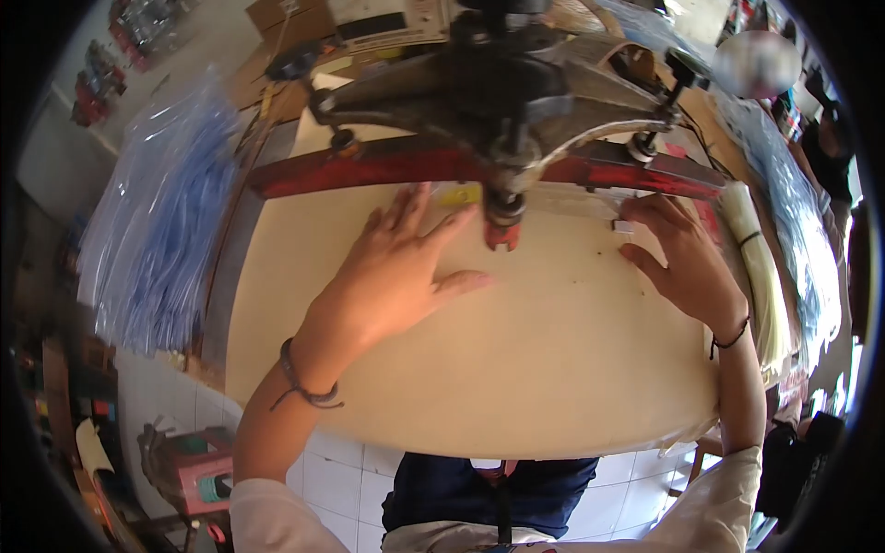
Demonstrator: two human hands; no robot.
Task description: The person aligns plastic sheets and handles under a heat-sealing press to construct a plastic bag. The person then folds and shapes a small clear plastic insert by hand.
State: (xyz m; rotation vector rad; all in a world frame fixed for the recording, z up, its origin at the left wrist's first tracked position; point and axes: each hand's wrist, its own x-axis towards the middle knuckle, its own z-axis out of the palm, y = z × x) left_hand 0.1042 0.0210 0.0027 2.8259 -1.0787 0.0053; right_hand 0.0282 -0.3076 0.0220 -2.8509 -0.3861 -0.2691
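Observation:
My left hand [396,263] lies with fingers spread on the pale table surface [516,369], its fingertips close to the red bar [369,170] of a dark metal press [516,88]. Beside those fingertips is a small yellow piece [460,195]. On the right, my right hand [678,253] has its thumb apart from its bent fingers, whose tips are near a small whitish block [623,226]. Whether the fingers touch the block is unclear. A clear strip [572,198] lies along the bar between the hands.
Stacked clear-blue plastic sheets [161,212] hang at the left edge. At the right lie a tied pale bundle [756,267] and more plastic sheets [793,212]. Cardboard boxes [290,23] stand behind the press. A red stool [198,475] is at the lower left.

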